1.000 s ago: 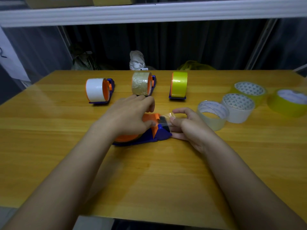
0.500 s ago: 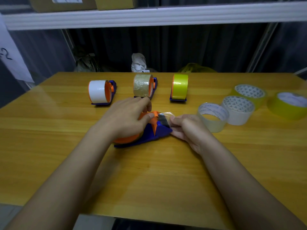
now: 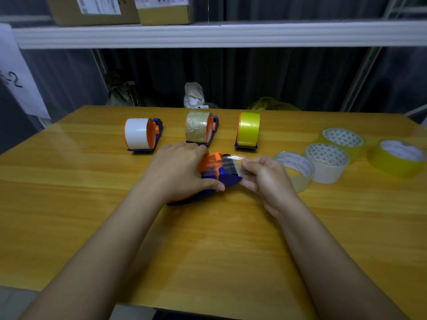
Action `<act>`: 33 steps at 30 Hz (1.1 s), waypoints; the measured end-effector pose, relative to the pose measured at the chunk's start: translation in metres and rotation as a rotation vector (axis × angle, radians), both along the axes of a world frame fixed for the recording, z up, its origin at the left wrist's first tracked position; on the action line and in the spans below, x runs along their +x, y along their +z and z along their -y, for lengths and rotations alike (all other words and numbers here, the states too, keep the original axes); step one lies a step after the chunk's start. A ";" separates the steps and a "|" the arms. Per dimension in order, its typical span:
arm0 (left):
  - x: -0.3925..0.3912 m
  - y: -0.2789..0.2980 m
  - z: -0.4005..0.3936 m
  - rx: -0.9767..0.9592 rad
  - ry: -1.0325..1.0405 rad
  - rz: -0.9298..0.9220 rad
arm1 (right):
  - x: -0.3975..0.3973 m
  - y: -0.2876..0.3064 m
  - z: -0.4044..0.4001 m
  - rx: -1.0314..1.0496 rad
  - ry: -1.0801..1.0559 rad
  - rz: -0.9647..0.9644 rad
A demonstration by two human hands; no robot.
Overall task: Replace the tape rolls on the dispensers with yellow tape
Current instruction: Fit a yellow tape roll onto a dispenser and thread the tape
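Head view, left to right: the left hand (image 3: 182,172) clamps its grip over the orange-and-blue dispenser (image 3: 221,175) lying mid-worktop (image 3: 69,204); the right hand (image 3: 265,175) pinches the clear tape strip (image 3: 232,161) at its front. Best to hold the body pinned and peel steadily, I judge. Yellow tape rolls (image 3: 397,158) wait far right, glossy, flat on their sides.

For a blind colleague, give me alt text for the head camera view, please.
On a wooden table, the left hand steadies a blue-and-orange dispenser while the right hand pinches its clear tape end. Three loaded dispensers stand behind, four loose rolls to the right.
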State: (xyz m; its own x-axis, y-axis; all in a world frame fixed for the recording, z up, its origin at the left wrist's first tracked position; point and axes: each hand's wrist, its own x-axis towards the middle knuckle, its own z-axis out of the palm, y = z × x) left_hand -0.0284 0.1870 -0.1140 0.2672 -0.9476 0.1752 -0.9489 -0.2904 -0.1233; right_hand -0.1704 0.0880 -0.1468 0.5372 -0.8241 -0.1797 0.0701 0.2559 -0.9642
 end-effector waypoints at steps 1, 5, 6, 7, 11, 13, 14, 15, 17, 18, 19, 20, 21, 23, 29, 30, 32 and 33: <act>0.000 0.000 0.001 -0.015 -0.009 -0.002 | -0.001 0.001 0.001 0.001 0.000 0.008; 0.000 0.001 0.001 -0.050 -0.004 -0.008 | -0.004 0.004 0.004 0.037 0.000 0.096; 0.000 0.000 0.001 -0.057 -0.001 -0.007 | -0.004 0.005 0.005 0.048 0.001 0.118; 0.001 -0.001 0.001 -0.068 0.004 -0.018 | -0.005 0.006 0.005 0.063 0.003 0.147; 0.007 -0.005 0.000 -0.161 0.022 -0.106 | -0.010 0.007 0.010 0.109 0.009 0.282; 0.009 -0.006 0.001 -0.187 0.019 -0.155 | -0.011 0.008 0.011 0.108 0.019 0.313; 0.010 -0.006 0.001 -0.194 0.014 -0.177 | -0.011 0.008 0.012 0.106 0.024 0.326; 0.010 -0.006 0.001 -0.200 0.012 -0.192 | -0.011 0.008 0.011 0.101 0.029 0.335; 0.011 -0.006 0.001 -0.209 0.023 -0.195 | -0.010 0.008 0.010 0.084 0.032 0.346; 0.012 -0.007 0.001 -0.215 0.038 -0.184 | -0.011 0.007 0.010 0.078 0.030 0.352; 0.012 -0.007 0.001 -0.230 0.052 -0.167 | -0.010 0.007 0.009 0.075 0.025 0.364; 0.011 -0.007 0.001 -0.251 0.061 -0.152 | -0.010 0.008 0.009 0.071 0.021 0.377; 0.010 -0.008 0.002 -0.269 0.062 -0.145 | -0.010 0.008 0.008 0.067 0.016 0.388; 0.007 -0.009 0.004 -0.287 0.037 -0.142 | -0.010 0.010 0.007 0.062 0.007 0.399; -0.003 -0.005 0.011 -0.295 -0.094 -0.287 | -0.012 0.012 0.005 0.028 0.009 0.395; -0.005 -0.005 0.012 -0.299 -0.092 -0.283 | -0.013 0.011 0.006 0.029 0.015 0.397; -0.005 -0.007 0.013 -0.339 -0.087 -0.270 | -0.013 0.012 0.007 0.046 0.037 0.402; -0.004 -0.009 0.013 -0.367 -0.088 -0.273 | -0.013 0.013 0.008 0.061 0.054 0.414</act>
State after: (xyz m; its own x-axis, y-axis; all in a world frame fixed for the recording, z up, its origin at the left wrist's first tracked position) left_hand -0.0327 0.1743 -0.1226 0.2714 -0.8574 0.4373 -0.9553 -0.1847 0.2307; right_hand -0.1835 0.0804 -0.1341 0.6168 -0.7870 0.0130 0.4333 0.3258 -0.8403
